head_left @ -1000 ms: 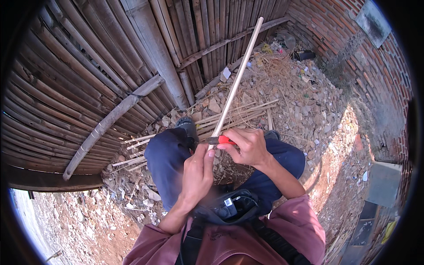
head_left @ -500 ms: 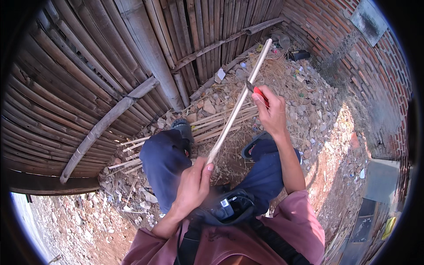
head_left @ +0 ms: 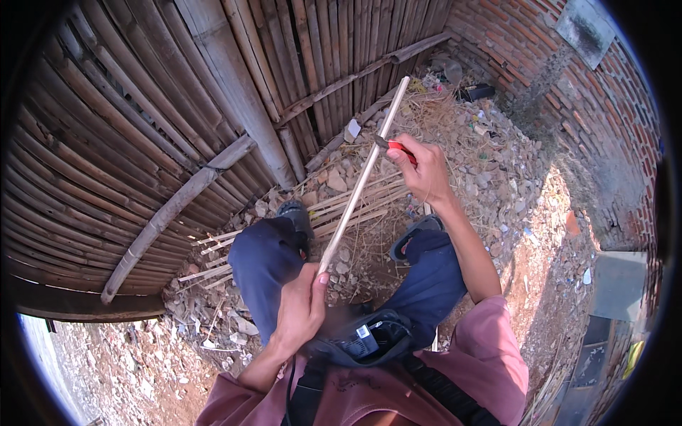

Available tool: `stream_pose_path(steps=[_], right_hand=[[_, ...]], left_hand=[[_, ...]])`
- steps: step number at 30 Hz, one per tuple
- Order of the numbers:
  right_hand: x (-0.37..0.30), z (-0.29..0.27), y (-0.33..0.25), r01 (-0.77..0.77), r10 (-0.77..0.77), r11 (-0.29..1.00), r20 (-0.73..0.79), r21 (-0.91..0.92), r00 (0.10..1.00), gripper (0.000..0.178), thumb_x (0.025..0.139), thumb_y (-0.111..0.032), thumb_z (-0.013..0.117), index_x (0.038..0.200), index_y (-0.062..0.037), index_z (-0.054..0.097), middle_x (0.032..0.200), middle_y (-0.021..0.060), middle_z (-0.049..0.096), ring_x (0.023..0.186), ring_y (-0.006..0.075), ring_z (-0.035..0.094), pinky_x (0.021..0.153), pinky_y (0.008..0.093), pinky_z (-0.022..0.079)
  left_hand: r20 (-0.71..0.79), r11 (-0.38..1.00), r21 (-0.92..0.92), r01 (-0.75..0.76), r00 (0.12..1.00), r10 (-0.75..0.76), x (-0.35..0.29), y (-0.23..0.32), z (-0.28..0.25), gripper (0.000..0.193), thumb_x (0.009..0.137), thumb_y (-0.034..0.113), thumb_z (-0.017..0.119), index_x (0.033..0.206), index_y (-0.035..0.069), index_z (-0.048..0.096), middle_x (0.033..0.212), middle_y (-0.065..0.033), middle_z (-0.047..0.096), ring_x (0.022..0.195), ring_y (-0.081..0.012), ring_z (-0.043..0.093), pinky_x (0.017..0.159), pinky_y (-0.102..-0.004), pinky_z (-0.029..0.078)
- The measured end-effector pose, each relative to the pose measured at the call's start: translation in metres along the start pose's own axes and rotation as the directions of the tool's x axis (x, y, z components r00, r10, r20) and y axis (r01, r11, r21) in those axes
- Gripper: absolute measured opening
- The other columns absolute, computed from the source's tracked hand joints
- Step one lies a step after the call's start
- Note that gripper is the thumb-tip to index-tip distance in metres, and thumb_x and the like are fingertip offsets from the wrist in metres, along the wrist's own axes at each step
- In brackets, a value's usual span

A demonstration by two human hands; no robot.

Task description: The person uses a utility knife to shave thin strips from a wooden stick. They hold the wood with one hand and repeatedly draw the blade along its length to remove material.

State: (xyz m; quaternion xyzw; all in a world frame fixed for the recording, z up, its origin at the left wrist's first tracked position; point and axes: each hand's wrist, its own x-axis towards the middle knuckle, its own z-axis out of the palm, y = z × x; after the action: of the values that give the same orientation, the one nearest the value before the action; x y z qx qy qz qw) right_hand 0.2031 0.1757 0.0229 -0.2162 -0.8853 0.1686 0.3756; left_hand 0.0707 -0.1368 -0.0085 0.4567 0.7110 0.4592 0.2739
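A long pale bamboo stick (head_left: 361, 181) slants up and away from me, over the ground between my feet. Its near end is gripped in my left hand (head_left: 298, 304), the thumb lying along it. My right hand (head_left: 426, 172) is closed around a red-handled knife (head_left: 402, 148). The knife's dark blade rests against the stick in its upper half, roughly crosswise. Most of the handle is hidden by my fingers. Under the stick, on the ground, lie several more pale bamboo strips (head_left: 376, 203).
A bamboo-slat wall (head_left: 92, 163) with thick poles rises at the left and ahead. A brick wall (head_left: 568, 106) stands on the right. Rubble (head_left: 497, 177), dry straw and litter cover the ground. An open black pouch (head_left: 383, 341) sits at my waist.
The stick's far end has swung left and come lower. My right hand and the knife have moved left with it, and my left hand has shifted slightly left.
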Motion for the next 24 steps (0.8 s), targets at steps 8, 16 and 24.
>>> stream_pose_path(steps=[8, 16, 24], right_hand=[[0.04, -0.01, 0.107, -0.381, 0.361, 0.921, -0.182, -0.086, 0.915, 0.051, 0.11, -0.048, 0.056, 0.107, -0.0002, 0.072, 0.073, 0.0166, 0.064, 0.068, 0.022, 0.062, 0.065, 0.0419, 0.045], [0.002, -0.024, 0.222, -0.151, 0.592, 0.747, 0.545, -0.648, 0.593, 0.054, 0.099, -0.052, 0.07, 0.103, 0.0012, 0.075, 0.093, 0.0217, 0.076, 0.087, 0.0397, 0.07, 0.085, 0.0472, 0.053], [0.014, -0.001, 0.088, -0.521, 0.482, 0.844, 0.244, 0.127, 0.842, 0.052, 0.104, -0.049, 0.067, 0.123, -0.001, 0.067, 0.106, 0.0159, 0.076, 0.098, 0.0256, 0.073, 0.083, 0.0411, 0.055]], left_hand=[[0.04, 0.998, 0.039, 0.043, 0.998, -0.045, -0.022, -0.022, -0.005, 0.022, 0.112, 0.015, 0.052, 0.105, -0.001, 0.065, 0.065, -0.0098, 0.053, 0.058, -0.0188, 0.053, 0.059, -0.0371, 0.042], [-0.002, 0.99, -0.078, 0.115, 0.993, -0.116, -0.007, -0.032, -0.029, 0.021, 0.11, 0.015, 0.058, 0.115, -0.003, 0.068, 0.075, -0.0154, 0.065, 0.067, -0.0241, 0.064, 0.068, -0.0382, 0.051], [-0.087, 0.993, -0.038, 0.115, 0.989, -0.118, 0.02, -0.018, -0.027, 0.022, 0.104, 0.014, 0.07, 0.117, -0.004, 0.069, 0.078, -0.0121, 0.07, 0.069, -0.0151, 0.065, 0.067, -0.0331, 0.051]])
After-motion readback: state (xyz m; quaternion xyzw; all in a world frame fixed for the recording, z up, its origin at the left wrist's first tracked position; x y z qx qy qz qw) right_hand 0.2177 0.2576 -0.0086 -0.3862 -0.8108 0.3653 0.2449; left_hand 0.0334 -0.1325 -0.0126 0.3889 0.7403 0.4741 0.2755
